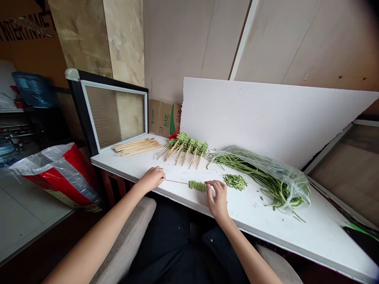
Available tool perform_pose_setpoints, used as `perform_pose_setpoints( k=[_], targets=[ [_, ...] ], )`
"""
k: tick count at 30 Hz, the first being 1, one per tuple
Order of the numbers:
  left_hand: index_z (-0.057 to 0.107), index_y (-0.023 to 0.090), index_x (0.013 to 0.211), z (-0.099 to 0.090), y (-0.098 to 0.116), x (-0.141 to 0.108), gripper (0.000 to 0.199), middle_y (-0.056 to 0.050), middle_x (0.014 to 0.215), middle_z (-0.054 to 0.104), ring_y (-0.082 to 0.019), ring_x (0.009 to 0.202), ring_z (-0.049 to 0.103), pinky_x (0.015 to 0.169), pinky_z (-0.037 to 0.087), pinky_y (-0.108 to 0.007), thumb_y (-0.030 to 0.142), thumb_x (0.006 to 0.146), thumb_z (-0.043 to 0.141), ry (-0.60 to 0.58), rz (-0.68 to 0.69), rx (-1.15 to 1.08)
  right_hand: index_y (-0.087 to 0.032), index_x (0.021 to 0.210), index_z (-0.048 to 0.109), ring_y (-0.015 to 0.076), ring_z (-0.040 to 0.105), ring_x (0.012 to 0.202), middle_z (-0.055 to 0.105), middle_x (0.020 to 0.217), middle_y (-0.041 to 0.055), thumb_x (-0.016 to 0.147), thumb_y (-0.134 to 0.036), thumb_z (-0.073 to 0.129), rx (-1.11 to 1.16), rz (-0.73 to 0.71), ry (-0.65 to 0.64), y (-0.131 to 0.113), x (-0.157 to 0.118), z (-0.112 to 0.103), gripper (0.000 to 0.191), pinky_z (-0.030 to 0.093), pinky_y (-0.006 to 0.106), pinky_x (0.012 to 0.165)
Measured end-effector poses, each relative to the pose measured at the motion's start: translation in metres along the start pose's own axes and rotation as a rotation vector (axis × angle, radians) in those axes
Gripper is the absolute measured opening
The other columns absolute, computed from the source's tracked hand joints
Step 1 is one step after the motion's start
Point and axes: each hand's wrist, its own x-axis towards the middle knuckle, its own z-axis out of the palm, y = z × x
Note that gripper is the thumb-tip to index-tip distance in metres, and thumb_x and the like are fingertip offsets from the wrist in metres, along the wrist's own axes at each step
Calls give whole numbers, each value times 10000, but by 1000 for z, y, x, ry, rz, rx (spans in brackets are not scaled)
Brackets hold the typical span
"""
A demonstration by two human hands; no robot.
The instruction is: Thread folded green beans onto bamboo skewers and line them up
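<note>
Before me runs the white table point(189, 199). On it, to the right, lies the bag of long beans point(266, 177), then the pile of finished skewers point(189, 146), the bare sticks point(136, 146) and the cut pieces point(235, 181). My left hand point(152, 178) has its fingers closed on one end of a stick point(177, 182); my right hand point(217, 195), fingers curled, touches the threaded beans point(197, 185) near its other end.

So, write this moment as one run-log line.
left hand: holding skewer; right hand: at threaded bean pieces; table: loose cut pieces, loaded skewers, bare sticks, bagged beans
</note>
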Motion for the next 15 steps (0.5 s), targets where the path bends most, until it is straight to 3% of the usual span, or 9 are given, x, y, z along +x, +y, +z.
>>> perform_pose_setpoints(
  k=[7, 15],
  targets=[
    [748, 184, 836, -13, 3, 3, 204, -73, 900, 696, -237, 898, 660, 828, 490, -324, 170, 974, 598, -102, 11, -47, -247, 1055, 735, 327, 572, 1113, 743, 1065, 104, 1086, -420, 459, 39, 25, 12, 2, -1, -2, 327, 437, 524, 1026],
    [806, 198, 906, -42, -17, 4, 267, -66, 914, 756, -222, 837, 693, 795, 518, -323, 378, 988, 627, 61, -111, -303, -208, 1033, 749, 318, 639, 1137, 767, 1130, 133, 1040, -492, 504, 168, 302, 266, 27, 17, -24, 376, 473, 467, 974]
  ],
)
